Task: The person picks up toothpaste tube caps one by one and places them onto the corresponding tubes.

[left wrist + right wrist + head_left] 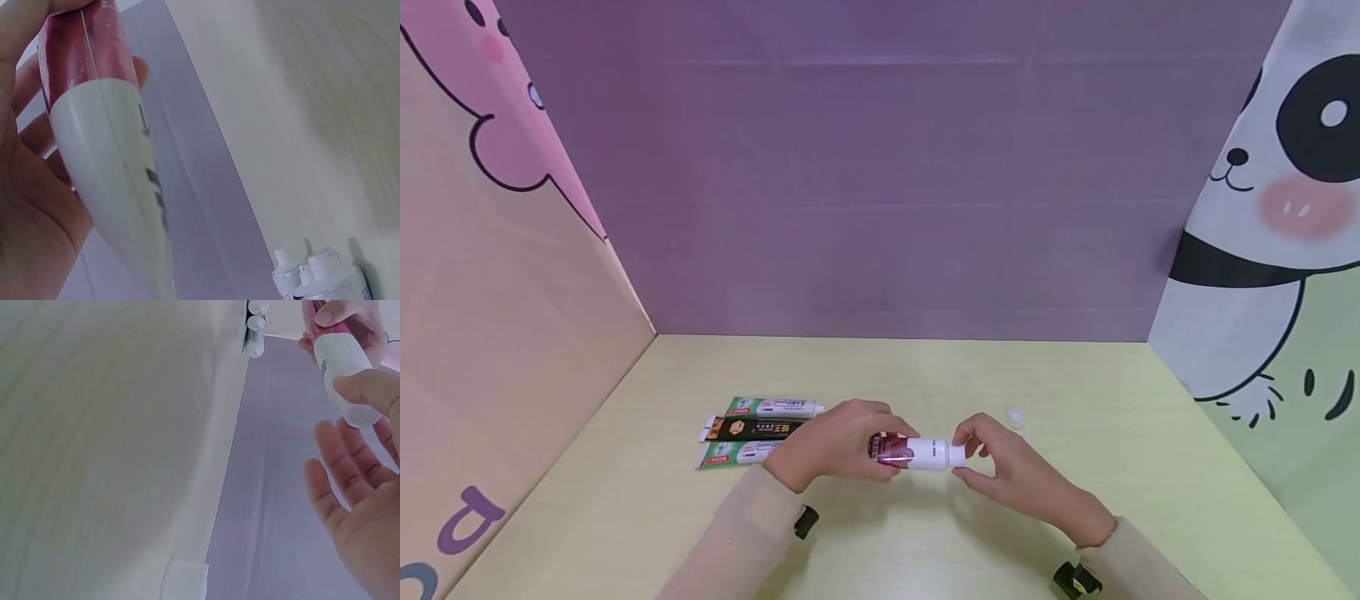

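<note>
A maroon-and-white toothpaste tube is held sideways above the table between both hands. My left hand grips its maroon part, fingers and thumb on opposite sides. At its other end, my right hand pinches the white cap between thumb and fingers. In the left wrist view the white part of the tube points away from the palm. The right wrist view shows the right thumb over the cap end, with the other fingers spread below.
Left of the hands lie a green-and-white tube, a black tube and another green-and-white tube, side by side. A small whitish round piece lies behind the right hand. A purple wall stands at the table's back.
</note>
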Available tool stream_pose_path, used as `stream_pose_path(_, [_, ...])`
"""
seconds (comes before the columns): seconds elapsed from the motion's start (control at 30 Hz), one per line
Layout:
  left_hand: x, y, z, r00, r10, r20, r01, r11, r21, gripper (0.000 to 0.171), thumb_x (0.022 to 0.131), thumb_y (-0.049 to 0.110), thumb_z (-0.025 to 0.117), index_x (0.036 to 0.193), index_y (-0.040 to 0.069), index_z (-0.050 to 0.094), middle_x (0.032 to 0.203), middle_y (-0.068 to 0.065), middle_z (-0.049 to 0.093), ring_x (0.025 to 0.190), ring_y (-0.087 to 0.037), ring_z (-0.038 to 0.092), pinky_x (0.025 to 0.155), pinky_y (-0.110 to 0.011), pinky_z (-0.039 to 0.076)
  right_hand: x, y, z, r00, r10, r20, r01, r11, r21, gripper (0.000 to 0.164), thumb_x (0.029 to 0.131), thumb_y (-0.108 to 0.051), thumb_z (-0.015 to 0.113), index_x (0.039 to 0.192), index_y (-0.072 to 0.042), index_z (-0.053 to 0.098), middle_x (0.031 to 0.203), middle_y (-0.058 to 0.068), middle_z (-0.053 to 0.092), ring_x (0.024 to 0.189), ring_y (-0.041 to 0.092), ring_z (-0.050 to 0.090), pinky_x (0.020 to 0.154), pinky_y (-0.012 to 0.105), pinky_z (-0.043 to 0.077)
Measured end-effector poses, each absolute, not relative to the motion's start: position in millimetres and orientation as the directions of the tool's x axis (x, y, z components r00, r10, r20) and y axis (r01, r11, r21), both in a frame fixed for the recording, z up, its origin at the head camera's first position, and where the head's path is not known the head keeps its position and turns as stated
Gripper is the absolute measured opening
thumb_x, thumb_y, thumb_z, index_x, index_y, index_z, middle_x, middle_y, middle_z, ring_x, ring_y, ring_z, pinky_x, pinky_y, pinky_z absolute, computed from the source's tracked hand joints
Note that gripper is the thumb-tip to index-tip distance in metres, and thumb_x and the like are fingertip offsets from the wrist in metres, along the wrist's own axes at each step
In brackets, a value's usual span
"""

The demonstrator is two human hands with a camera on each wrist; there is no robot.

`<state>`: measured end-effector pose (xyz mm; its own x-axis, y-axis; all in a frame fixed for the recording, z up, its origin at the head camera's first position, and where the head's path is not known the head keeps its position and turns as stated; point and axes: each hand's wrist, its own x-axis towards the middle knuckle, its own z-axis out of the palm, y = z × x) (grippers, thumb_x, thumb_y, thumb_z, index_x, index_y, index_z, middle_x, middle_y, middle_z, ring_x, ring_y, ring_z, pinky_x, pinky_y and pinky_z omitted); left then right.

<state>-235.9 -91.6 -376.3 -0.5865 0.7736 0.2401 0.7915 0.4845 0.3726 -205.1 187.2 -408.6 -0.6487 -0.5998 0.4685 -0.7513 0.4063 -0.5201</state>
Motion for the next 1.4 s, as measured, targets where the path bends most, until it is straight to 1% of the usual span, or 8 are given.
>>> stream_pose_path(0.37, [-235.5,-91.6,-375.3,-0.584,0.771,0.254,0.796,0.483,0.365,0.034,0.079,0.024,0.082,0.112,0.019,0.076,0.091,0.013,0.063,0.075,-0.003,0.053,0.065,-0.018,0.048,-202.7,189.7,-405.7,-0.695,-0.601,0.394,-0.697,0.43,-0.573,0.033,0.086,-0.007,0.077,0.11,-0.014,0.055,0.103,-0.008,0.059,0.085,0.013,0.061,0.074,0.036,0.054])
stream_pose_path(0.6, [-235.2,-92.1,-375.5,-0.585,0.771,0.25,0.794,0.483,0.369,0.034,0.079,0.023,0.083,0.112,0.019,0.076,0.09,0.013,0.063,0.074,-0.002,0.054,0.067,-0.018,0.048,-202.4,191.7,-403.4,-0.714,-0.598,0.365,-0.677,0.454,-0.579,0.025,0.09,-0.016,0.076,0.108,-0.019,0.059,0.096,-0.014,0.062,0.082,0.005,0.059,0.076,0.037,0.053])
stream_pose_path(0.8, [-235.1,-92.1,-375.5,-0.584,0.774,0.246,0.795,0.483,0.368,0.034,0.079,0.023,0.083,0.112,0.019,0.076,0.09,0.013,0.063,0.074,-0.002,0.054,0.066,-0.018,0.048,-201.6,193.1,-401.1,-0.731,-0.599,0.326,-0.652,0.473,-0.592,0.017,0.095,-0.026,0.07,0.108,-0.021,0.06,0.091,-0.016,0.062,0.081,0.004,0.06,0.076,0.037,0.052])
stream_pose_path(0.93, [-235.2,-92.2,-375.5,-0.59,0.77,0.244,0.791,0.49,0.365,0.035,0.079,0.023,0.083,0.112,0.019,0.075,0.091,0.013,0.063,0.075,-0.003,0.054,0.066,-0.018,0.048,-202.4,193.5,-400.9,-0.744,-0.596,0.303,-0.636,0.489,-0.597,0.014,0.098,-0.029,0.066,0.107,-0.021,0.06,0.089,-0.016,0.063,0.081,0.004,0.06,0.073,0.034,0.051])
stream_pose_path(1.03, [-235.1,-92.0,-375.8,-0.588,0.77,0.246,0.794,0.492,0.358,0.035,0.079,0.024,0.083,0.113,0.02,0.075,0.092,0.013,0.063,0.075,-0.003,0.054,0.067,-0.018,0.048,-203.0,193.3,-400.4,-0.755,-0.595,0.277,-0.62,0.509,-0.596,0.012,0.1,-0.031,0.063,0.106,-0.02,0.061,0.087,-0.011,0.066,0.079,0.004,0.059,0.069,0.029,0.049])
stream_pose_path(1.2, [-234.5,-91.4,-375.6,-0.582,0.773,0.252,0.799,0.486,0.355,0.035,0.079,0.024,0.082,0.112,0.02,0.075,0.092,0.014,0.063,0.076,-0.002,0.053,0.067,-0.018,0.048,-203.4,192.0,-399.2,-0.78,-0.587,0.219,-0.583,0.554,-0.594,0.015,0.103,-0.034,0.056,0.1,-0.021,0.062,0.083,-0.006,0.068,0.067,0.003,0.051,0.06,0.023,0.043])
stream_pose_path(1.33, [-233.6,-90.4,-373.6,-0.579,0.776,0.251,0.799,0.479,0.363,0.034,0.079,0.024,0.082,0.112,0.019,0.075,0.092,0.013,0.063,0.076,-0.003,0.054,0.067,-0.018,0.048,-204.2,191.2,-399.9,-0.793,-0.578,0.194,-0.565,0.579,-0.588,0.025,0.106,-0.032,0.049,0.094,-0.019,0.065,0.075,-0.01,0.065,0.057,0.002,0.039,0.053,0.022,0.036])
stream_pose_path(1.4, [-233.1,-89.9,-372.3,-0.581,0.775,0.248,0.797,0.481,0.364,0.034,0.079,0.024,0.083,0.112,0.019,0.075,0.093,0.012,0.064,0.076,-0.003,0.054,0.068,-0.018,0.048,-204.9,190.8,-400.8,-0.802,-0.568,0.185,-0.554,0.593,-0.584,0.03,0.107,-0.033,0.046,0.091,-0.018,0.066,0.073,-0.014,0.064,0.055,0.001,0.039,0.052,0.022,0.036])
